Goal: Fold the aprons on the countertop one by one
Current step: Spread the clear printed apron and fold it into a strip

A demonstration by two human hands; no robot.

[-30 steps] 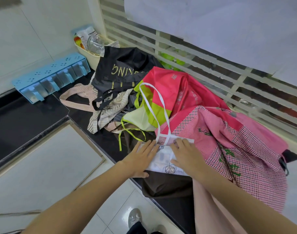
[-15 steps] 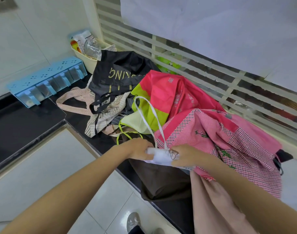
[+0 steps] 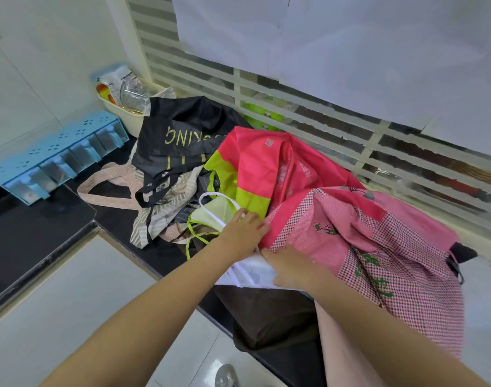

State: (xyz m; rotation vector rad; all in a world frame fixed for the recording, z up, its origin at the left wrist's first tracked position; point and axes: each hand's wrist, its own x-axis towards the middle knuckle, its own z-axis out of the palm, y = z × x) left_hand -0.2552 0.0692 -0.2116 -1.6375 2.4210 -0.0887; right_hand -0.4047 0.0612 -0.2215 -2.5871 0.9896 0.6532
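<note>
The left hand's [image 3: 242,233] fingers are curled over the white strap loop [image 3: 210,202] at the near edge of the apron heap. The right hand [image 3: 290,265] lies with fingers spread and fairly flat, pressing on the folded white apron [image 3: 252,275], which sits at the near edge of the black countertop [image 3: 43,233] on top of a brown apron [image 3: 266,317]. Just right, touching the right hand, is the pink checked apron [image 3: 378,247]. Farther back lie a red and lime apron [image 3: 266,169] and a black apron [image 3: 182,135]. A blue spice rack [image 3: 57,155] stands far left.
</note>
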